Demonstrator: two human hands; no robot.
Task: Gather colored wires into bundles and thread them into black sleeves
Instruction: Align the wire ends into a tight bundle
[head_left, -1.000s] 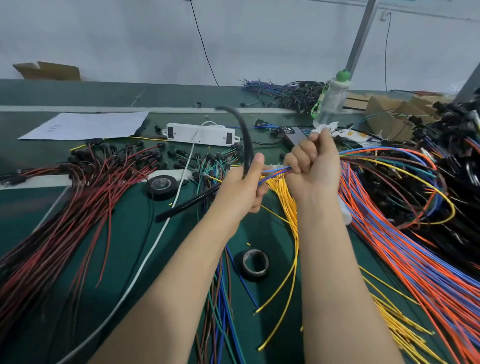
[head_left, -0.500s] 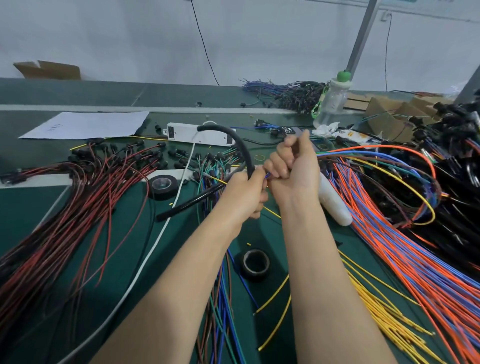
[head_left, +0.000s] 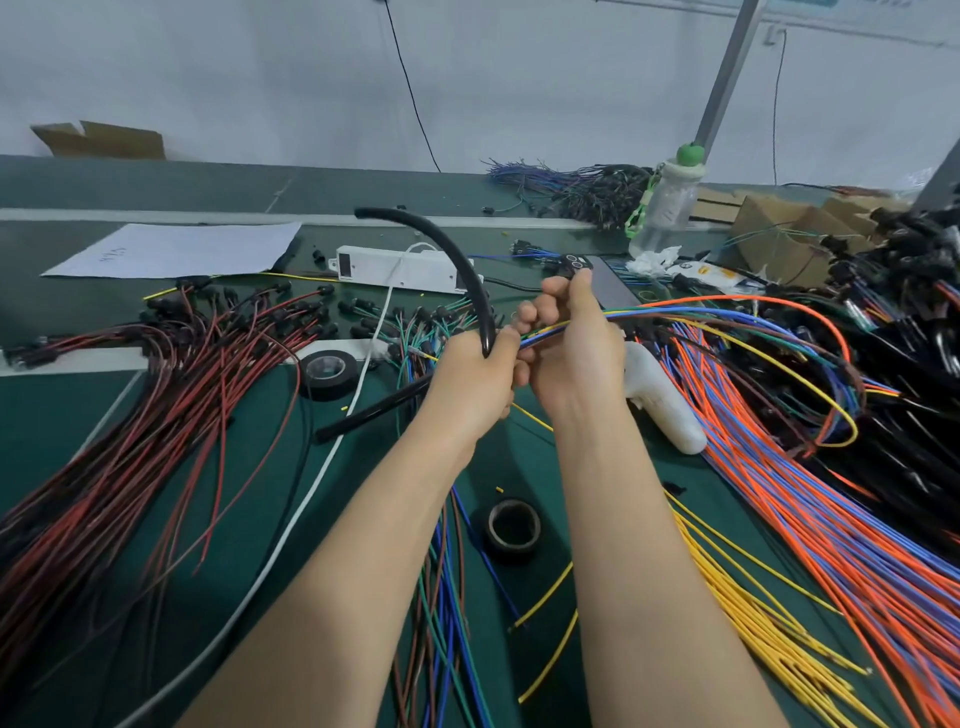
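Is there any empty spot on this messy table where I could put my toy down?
Yes: the far green strip behind the white paper is bare, and a small patch lies between the white cable and the left forearm. The right side is crowded with orange and blue wires; the left with red wires.

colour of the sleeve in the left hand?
Black; the sleeve in the left hand shows best in the head view.
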